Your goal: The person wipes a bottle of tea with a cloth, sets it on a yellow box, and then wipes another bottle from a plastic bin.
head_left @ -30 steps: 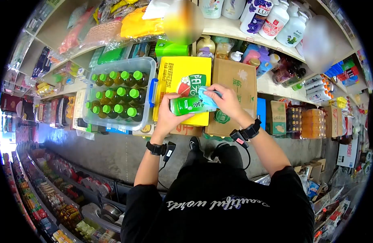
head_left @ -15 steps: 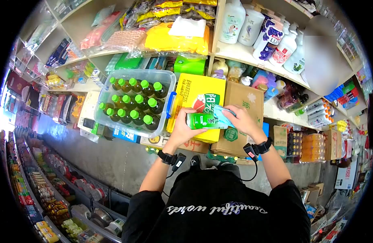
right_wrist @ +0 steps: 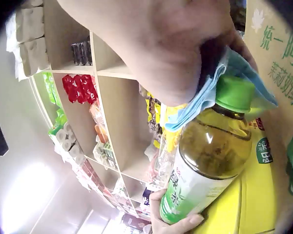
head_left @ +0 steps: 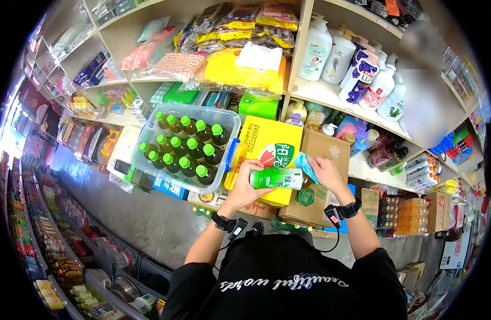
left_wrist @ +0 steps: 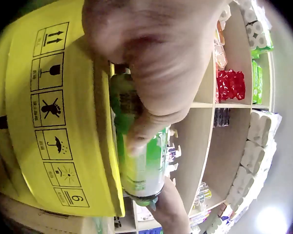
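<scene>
A bottle of green tea point(head_left: 277, 179) with a green and white label lies tilted on its side in the air, over the yellow carton point(head_left: 256, 140). My left hand point(head_left: 249, 180) grips it round the base end, thumb across the label in the left wrist view. My right hand point(head_left: 327, 174) holds a thin blue cloth point(right_wrist: 198, 106) at the other end, where it drapes against the green cap point(right_wrist: 236, 93). In the right wrist view the amber liquid shows below the cap. Part of the right fingers is hidden behind the cloth.
Left of the yellow carton stands a clear plastic bin point(head_left: 232, 125) with several green-capped bottles. A brown carton point(head_left: 330, 154) is on the right. Behind are shelves point(head_left: 330, 90) with pump bottles point(head_left: 314, 50) and bagged goods point(head_left: 245, 69).
The blue cloth has moved from the bottle's label to its cap end, baring the label's characters. My left hand keeps its grip. The head view has shifted, showing more of the shelves.
</scene>
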A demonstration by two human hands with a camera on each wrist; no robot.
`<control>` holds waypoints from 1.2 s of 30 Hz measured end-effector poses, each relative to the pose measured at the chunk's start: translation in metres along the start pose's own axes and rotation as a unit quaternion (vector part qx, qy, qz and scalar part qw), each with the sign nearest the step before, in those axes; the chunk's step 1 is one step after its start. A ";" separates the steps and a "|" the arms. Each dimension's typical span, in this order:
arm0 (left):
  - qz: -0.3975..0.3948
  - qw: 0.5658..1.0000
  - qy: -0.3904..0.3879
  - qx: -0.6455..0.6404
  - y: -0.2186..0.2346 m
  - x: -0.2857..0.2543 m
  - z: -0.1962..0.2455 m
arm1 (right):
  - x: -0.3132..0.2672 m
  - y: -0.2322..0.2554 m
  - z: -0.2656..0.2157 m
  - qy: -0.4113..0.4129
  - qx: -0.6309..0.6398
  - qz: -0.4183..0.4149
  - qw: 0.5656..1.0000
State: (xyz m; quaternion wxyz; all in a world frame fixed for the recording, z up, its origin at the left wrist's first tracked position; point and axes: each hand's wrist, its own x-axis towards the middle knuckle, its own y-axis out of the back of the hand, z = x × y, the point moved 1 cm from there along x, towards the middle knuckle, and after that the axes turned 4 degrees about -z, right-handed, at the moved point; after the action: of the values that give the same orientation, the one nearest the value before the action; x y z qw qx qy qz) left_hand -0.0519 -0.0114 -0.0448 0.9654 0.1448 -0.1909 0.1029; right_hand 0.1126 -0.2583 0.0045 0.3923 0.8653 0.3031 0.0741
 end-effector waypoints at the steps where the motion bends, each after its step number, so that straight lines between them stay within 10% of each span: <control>1: 0.011 1.000 -0.004 0.015 -0.001 -0.002 0.000 | -0.002 -0.005 0.004 0.002 0.003 -0.004 1.000; 7: 0.027 0.998 -0.022 0.060 0.003 0.000 0.018 | -0.018 -0.010 -0.011 -0.019 -0.039 0.014 0.999; 10: -0.010 0.984 0.067 -0.165 0.011 0.001 0.010 | -0.017 -0.013 -0.007 0.031 0.003 0.053 0.998; 22: -0.046 0.997 0.036 -0.058 0.004 0.000 0.011 | -0.022 0.010 -0.005 0.256 0.003 0.075 0.964; 36: -0.034 0.998 0.041 -0.021 -0.002 -0.004 -0.008 | -0.004 -0.050 -0.073 0.302 0.034 0.026 0.952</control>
State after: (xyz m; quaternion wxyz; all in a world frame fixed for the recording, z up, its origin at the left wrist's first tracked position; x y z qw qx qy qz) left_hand -0.0524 -0.0114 -0.0538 0.9782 0.1263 -0.1483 0.0717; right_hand 0.0590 -0.1885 0.0183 0.2507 0.8230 0.3872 0.3315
